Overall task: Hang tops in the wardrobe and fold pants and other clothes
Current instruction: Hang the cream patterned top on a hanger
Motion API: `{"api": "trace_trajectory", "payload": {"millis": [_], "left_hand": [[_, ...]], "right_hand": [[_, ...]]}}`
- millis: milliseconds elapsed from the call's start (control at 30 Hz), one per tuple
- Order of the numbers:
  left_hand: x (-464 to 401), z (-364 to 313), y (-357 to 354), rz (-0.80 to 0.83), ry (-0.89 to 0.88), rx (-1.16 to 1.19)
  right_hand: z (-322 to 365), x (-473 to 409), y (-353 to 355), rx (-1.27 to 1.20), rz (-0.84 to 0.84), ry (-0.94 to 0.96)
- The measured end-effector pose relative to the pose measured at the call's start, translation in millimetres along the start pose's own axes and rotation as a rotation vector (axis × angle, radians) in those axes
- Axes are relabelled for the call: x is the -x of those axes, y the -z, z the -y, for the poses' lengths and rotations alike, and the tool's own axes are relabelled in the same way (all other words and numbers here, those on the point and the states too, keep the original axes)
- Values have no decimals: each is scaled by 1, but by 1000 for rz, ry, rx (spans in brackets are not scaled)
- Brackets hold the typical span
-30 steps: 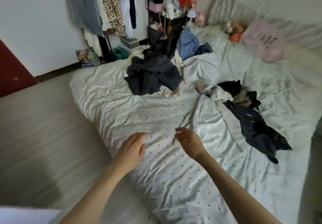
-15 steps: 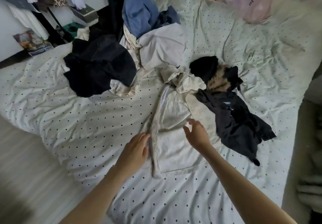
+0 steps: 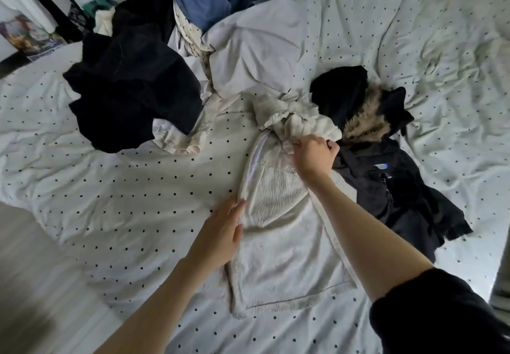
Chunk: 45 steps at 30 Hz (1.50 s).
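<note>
Cream garment (image 3: 278,243), laid on the dotted bedspread (image 3: 124,188): soft, light, probably limp when lifted; right hand (image 3: 314,158) clenches its bunched top, left hand (image 3: 220,232) lies flat-fingered along its edge; take hold there.

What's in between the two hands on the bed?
In the head view, the cream garment lies between them: the left hand rests at its left edge and the right hand grips its bunched upper end.
</note>
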State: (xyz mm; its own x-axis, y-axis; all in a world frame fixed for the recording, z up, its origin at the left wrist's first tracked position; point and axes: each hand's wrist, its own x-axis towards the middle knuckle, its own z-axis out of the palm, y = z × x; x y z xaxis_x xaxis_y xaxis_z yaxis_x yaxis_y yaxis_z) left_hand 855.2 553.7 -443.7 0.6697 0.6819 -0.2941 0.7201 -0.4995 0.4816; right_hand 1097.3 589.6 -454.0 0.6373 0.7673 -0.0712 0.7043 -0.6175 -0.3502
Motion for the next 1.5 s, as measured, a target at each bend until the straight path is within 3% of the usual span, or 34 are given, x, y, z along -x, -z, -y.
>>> {"api": "trace_trajectory", "payload": {"millis": [133, 300, 400, 500, 633, 700, 833, 933, 1000, 1100, 1233, 1367, 1500], "left_hand": [[-1, -1, 3, -11, 69, 162], [-9, -20, 11, -25, 537, 795], [-8, -31, 8, -38, 608, 733], [1, -45, 10, -91, 583, 640], [12, -55, 26, -312, 500, 603], [19, -57, 30, -280, 384, 500], [31, -67, 12, 29, 53, 176], [44, -76, -18, 411, -5, 9], [55, -79, -33, 512, -26, -49], [68, -73, -42, 426, -31, 7], [68, -63, -29, 272, -23, 104], [66, -56, -10, 119, -53, 150], [61, -45, 2, 77, -4, 183]], "right_hand": [[2, 65, -7, -235, -126, 73], [-30, 150, 14, -256, -153, 107], [-41, 176, 32, -298, -152, 169], [-44, 200, 49, -309, -189, 188], [-56, 235, 59, -234, -151, 219], [-64, 258, 61, -191, -114, 246], [-98, 303, 61, -67, 48, 194], [-125, 315, 64, -25, 326, -46], [-134, 311, 68, -34, 437, -200], [-123, 291, 69, -65, 333, -219], [-89, 251, 58, -32, 178, -80], [-50, 207, 32, 114, 169, -75], [-49, 178, 12, 241, 159, -90]]}}
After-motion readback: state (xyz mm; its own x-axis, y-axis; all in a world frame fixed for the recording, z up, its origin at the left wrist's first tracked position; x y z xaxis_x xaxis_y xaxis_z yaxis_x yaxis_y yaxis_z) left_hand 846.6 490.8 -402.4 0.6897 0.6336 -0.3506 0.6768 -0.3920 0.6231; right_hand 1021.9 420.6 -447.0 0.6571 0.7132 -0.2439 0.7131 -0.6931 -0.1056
